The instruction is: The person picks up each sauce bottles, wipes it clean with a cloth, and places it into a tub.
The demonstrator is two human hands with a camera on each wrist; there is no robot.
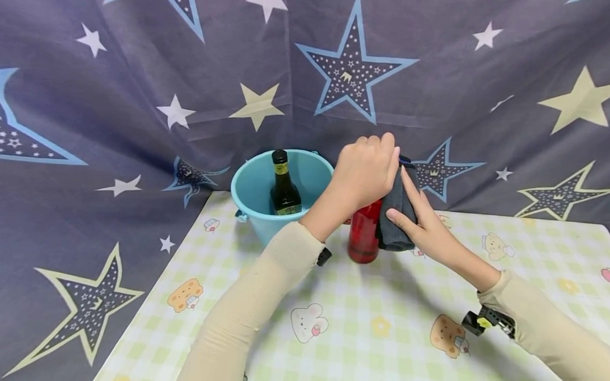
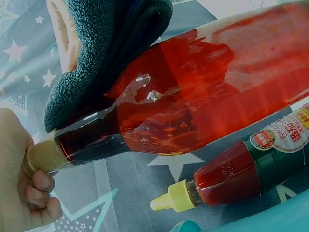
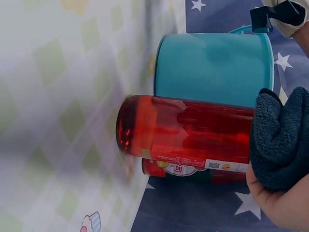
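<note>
A tall glass bottle of red liquid stands on the table. At its top, my left hand grips the tan cap, fingers curled round it. My right hand holds a folded dark towel against the bottle's side, thumb on the near face and fingers on the far one. In the left wrist view the towel lies along the bottle's neck and shoulder. Behind the red bottle is a squeeze bottle with a yellow nozzle, mostly hidden in the head view.
Left of the red bottle stands a light blue bucket with a dark glass bottle leaning inside it. A checked cloth with cartoon prints covers the table. Behind hangs a dark curtain with stars.
</note>
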